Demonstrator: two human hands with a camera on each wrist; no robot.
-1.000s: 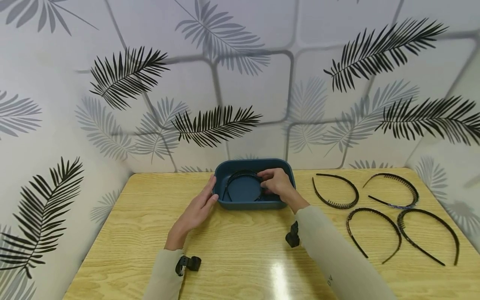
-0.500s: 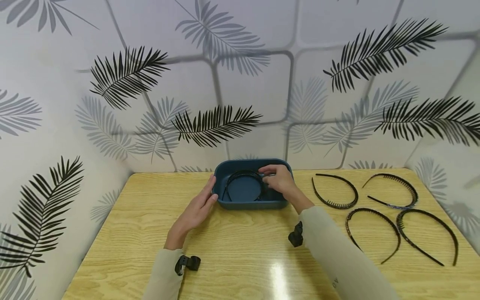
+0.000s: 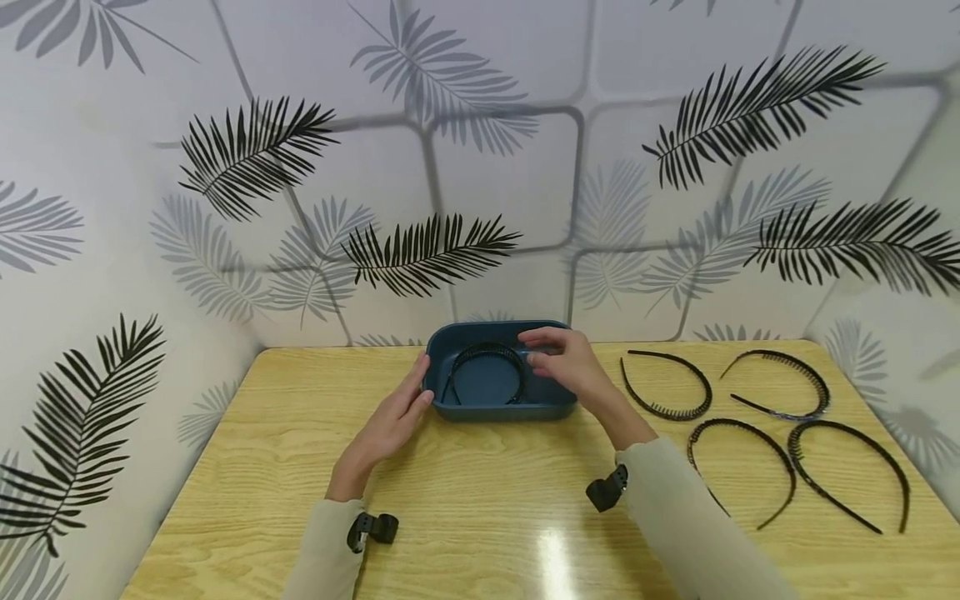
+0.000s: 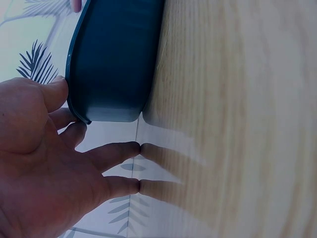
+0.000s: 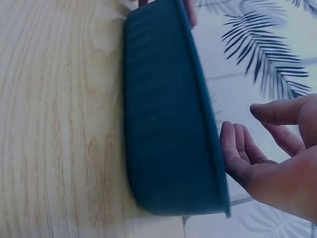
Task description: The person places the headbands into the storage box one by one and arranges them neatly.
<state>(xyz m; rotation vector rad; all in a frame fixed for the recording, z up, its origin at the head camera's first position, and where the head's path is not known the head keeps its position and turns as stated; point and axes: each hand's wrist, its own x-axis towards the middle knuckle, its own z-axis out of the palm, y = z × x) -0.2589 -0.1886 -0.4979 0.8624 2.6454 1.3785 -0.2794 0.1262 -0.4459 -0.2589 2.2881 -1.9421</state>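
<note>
A dark blue rectangular box (image 3: 502, 412) stands at the back of the table in the head view. Inside it lies black toothed headband material in a hoop (image 3: 521, 372); whether it is one headband or a stack I cannot tell. My left hand (image 3: 393, 423) rests against the box's left end. In the left wrist view its thumb (image 4: 55, 93) touches the rim, and two fingers extend straight to the table. My right hand (image 3: 566, 360) is over the box's right side, fingers loosely bent and apart, holding nothing. The right wrist view shows its fingers (image 5: 240, 144) beside the rim.
Several black headbands lie apart on the right of the wooden table (image 3: 465, 517): one near the box (image 3: 708, 392), one behind (image 3: 827, 392), and two nearer me, a left one (image 3: 791, 467) and a right one (image 3: 892, 458). A leaf-patterned wall (image 3: 510, 200) rises behind.
My right hand has drawn off the headband in the box, shifting rightward with its thumb and fingers spreading apart. The left hand stays at the box's end.
</note>
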